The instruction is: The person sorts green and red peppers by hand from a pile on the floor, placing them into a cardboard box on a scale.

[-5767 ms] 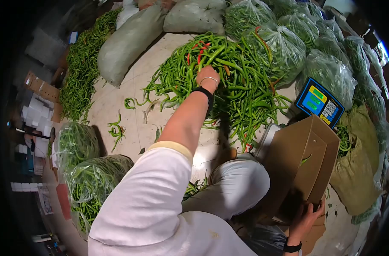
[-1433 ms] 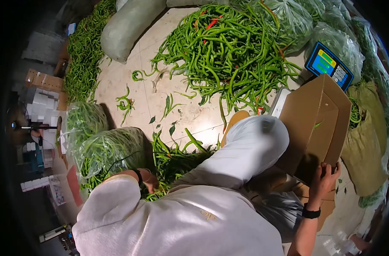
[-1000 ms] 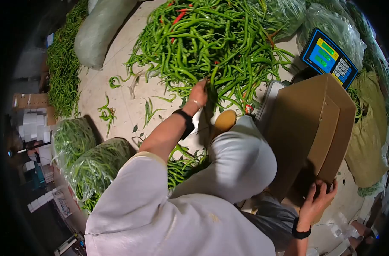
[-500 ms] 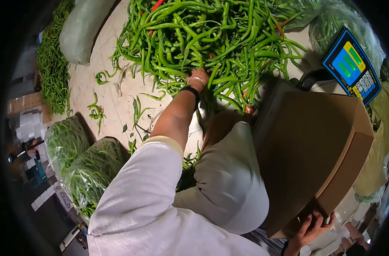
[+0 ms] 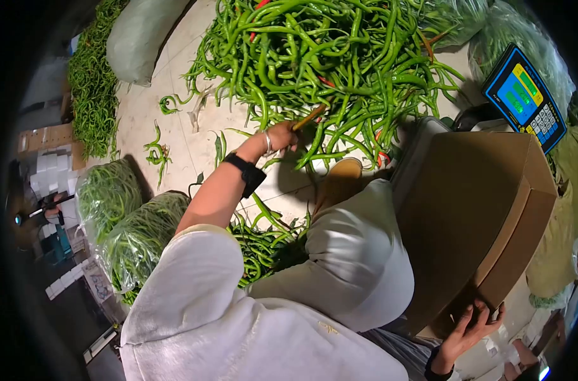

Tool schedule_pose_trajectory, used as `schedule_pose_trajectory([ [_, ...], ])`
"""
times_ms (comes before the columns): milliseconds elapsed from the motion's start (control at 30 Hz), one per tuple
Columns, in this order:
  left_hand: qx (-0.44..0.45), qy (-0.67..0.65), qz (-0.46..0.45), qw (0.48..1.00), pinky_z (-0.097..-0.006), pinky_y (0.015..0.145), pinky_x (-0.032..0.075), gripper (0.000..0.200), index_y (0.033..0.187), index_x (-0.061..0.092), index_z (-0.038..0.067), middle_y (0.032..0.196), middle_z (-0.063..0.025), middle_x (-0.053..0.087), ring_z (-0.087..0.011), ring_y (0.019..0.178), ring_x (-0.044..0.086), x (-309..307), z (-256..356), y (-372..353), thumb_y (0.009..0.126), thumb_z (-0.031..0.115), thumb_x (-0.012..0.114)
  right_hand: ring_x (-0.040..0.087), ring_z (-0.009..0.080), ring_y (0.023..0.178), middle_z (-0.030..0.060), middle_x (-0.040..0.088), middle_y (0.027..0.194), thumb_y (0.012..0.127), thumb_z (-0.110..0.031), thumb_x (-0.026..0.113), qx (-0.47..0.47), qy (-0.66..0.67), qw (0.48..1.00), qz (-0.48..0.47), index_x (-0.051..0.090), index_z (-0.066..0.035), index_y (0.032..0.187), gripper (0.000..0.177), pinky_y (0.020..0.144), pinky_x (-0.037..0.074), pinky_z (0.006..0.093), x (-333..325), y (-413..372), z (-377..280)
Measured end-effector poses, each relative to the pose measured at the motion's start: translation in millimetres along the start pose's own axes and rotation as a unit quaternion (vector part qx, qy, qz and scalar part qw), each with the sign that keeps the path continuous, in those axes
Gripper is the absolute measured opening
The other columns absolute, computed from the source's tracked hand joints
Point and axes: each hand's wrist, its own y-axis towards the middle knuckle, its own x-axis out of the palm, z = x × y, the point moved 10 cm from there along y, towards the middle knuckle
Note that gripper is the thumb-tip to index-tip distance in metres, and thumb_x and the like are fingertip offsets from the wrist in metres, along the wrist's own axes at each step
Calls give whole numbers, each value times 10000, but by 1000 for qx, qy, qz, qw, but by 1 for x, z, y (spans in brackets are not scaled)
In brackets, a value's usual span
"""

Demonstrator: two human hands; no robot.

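Observation:
My left hand [image 5: 281, 137] is closed on a thin brownish-orange chili pepper [image 5: 310, 117] at the near edge of a large heap of long green chili peppers [image 5: 340, 63]. A few red ones show among the green. At the lower right, my right hand [image 5: 472, 330] grips the near edge of an open cardboard box [image 5: 466, 222], fingers bent over its rim. The box is tilted, and its bottom is in shadow. More green peppers [image 5: 263, 254] lie beneath my bent leg.
A scale display [image 5: 524, 95] stands behind the box. Clear bags of peppers [image 5: 143, 235] sit at left, near a long pale sack [image 5: 140, 38] and another pepper pile [image 5: 95, 82]. Loose peppers [image 5: 156, 152] lie on the floor. Bagged peppers [image 5: 511, 38] are at upper right.
My left hand has come out of the heap, back toward me, and now holds the brownish pepper. The right hand stays on the box. The view has shifted slightly.

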Motion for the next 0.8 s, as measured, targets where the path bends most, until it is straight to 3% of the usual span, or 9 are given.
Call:
schedule_pose_trajectory([
  [133, 39, -63, 2, 997, -271, 571, 494, 381, 1164, 464, 20, 764, -69, 606, -133, 617, 566, 26, -21, -51, 790, 37, 535, 410, 307, 1062, 198, 280, 1273, 888, -208, 454, -47, -39, 998, 10, 543, -6, 943, 228, 893, 346, 388, -5, 0, -9],
  [233, 76, 78, 57, 992, -308, 680, 496, 339, 1134, 510, 57, 909, -96, 623, -188, 716, 602, 31, -26, -78, 798, 67, 552, 413, 303, 1057, 194, 278, 1273, 887, -203, 457, -71, -57, 996, 9, 541, -2, 940, 224, 892, 345, 387, -7, 0, -11],
  [300, 277, 194, 269, 902, -339, 770, 473, 316, 1105, 546, 88, 1110, -100, 580, -268, 843, 603, 10, 25, -110, 793, 113, 582, 414, 302, 1055, 191, 275, 1276, 885, -201, 461, -69, -50, 996, 10, 539, 0, 937, 222, 893, 343, 387, -5, -3, -11],
  [400, 295, 319, 281, 856, -378, 781, 462, 347, 1105, 552, 95, 1169, -105, 540, -342, 926, 558, 19, 53, -74, 759, 99, 574, 417, 305, 1049, 188, 268, 1281, 880, -197, 467, -38, 1, 999, 4, 537, 4, 929, 219, 899, 337, 388, -4, -1, -6],
  [600, 27, 371, 311, 875, -410, 742, 476, 243, 939, 605, 54, 953, -148, 604, -320, 860, 594, -2, 48, 98, 832, 153, 410, 426, 298, 1037, 187, 261, 1287, 878, -190, 464, -33, -52, 998, 6, 532, 7, 918, 212, 897, 340, 371, -2, 2, 0],
  [667, -2, 411, 370, 833, -389, 761, 473, 313, 963, 607, 66, 1011, -116, 606, -297, 924, 588, 2, 47, 118, 877, 223, 350, 424, 297, 1041, 188, 256, 1291, 880, -181, 456, -38, -72, 997, -8, 532, 5, 907, 203, 898, 337, 369, 1, 3, 0],
  [700, -99, 303, 352, 880, -371, 844, 431, 313, 1025, 594, 71, 1100, -110, 580, -286, 1002, 559, -3, 45, 113, 869, 213, 363, 421, 288, 1043, 192, 251, 1295, 879, -182, 455, -19, -64, 998, -5, 535, 7, 903, 207, 853, 389, 354, 2, 4, -4],
  [733, -57, 430, 338, 835, -354, 924, 372, 353, 1113, 564, 69, 1183, -123, 537, -282, 1062, 531, 5, 50, 128, 864, 214, 361, 421, 288, 1043, 192, 251, 1295, 879, -182, 455, -12, -72, 997, -9, 535, 7, 903, 207, 853, 389, 354, 2, 5, 1],
  [800, -120, 315, 306, 890, -340, 968, 321, 383, 1167, 543, 88, 1238, -135, 499, -259, 1132, 490, -1, 33, 139, 860, 228, 361, 426, 275, 1033, 202, 242, 1299, 878, -192, 459, -51, -115, 992, -6, 538, 13, 905, 221, 771, 451, 315, 3, 5, -2],
])
